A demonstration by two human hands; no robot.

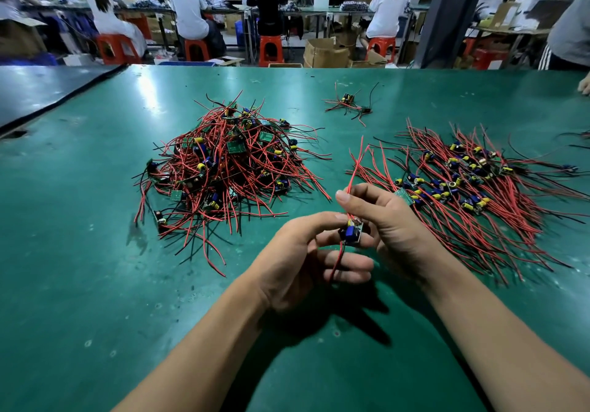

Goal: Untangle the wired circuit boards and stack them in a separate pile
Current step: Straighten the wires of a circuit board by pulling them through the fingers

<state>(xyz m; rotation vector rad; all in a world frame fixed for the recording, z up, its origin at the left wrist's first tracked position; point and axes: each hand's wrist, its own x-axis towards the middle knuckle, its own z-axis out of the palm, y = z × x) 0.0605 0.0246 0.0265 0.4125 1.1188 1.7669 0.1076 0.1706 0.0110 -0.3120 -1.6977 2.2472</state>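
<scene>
Above the worktop point(79, 252), between tangled heap point(223, 162) and sorted pile point(479, 188), the left hand point(297, 261) pinches 1 circuit board point(351, 234); the right hand point(392, 223) has its grip on the red wires point(356, 169), stretched lengthwise away from the person.

green rubber-topped desk point(79, 220): tangled heap of red-wired circuit boards point(223, 162) left; flat spread pile of red-wired boards point(463, 181) right; small loose wired-board cluster point(348, 103) behind, between them.

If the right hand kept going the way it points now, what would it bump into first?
Probably the tangled pile: the right hand, pinching a red wire of the small board, points forward and left, toward that pile's outlying wire ends. Its height above the table is unclear.
</scene>
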